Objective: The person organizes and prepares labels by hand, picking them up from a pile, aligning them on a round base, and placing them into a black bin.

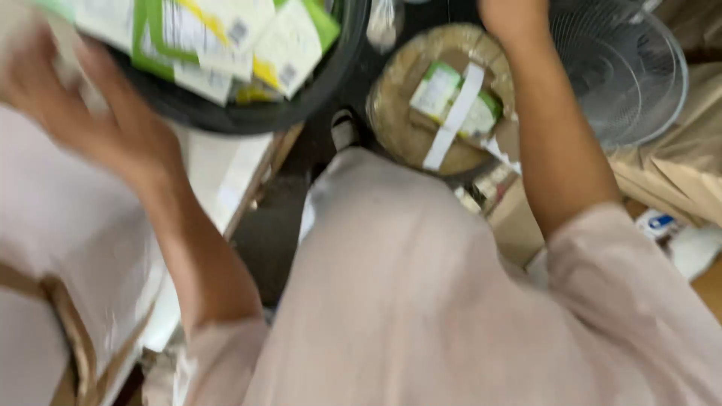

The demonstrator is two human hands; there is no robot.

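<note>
The view is blurred. My left hand (71, 101) is at the upper left, beside the rim of a black tub (248, 116) filled with several green, white and yellow packets (218, 37). A pale blur lies across its fingers, and whether they grip anything is unclear. My right arm reaches up past a round tan basket (398, 113) that holds two green and white packets (440, 90) and a white strip. Only the base of my right hand (511, 15) shows at the top edge, with its fingers out of view.
A grey fan grille (628, 68) stands at the upper right. Brown paper bags (677, 177) lie below it. A white surface (226, 173) sits under the tub on the left. My pale pink clothing (406, 301) fills the lower middle. A shoe (344, 129) shows on the dark floor.
</note>
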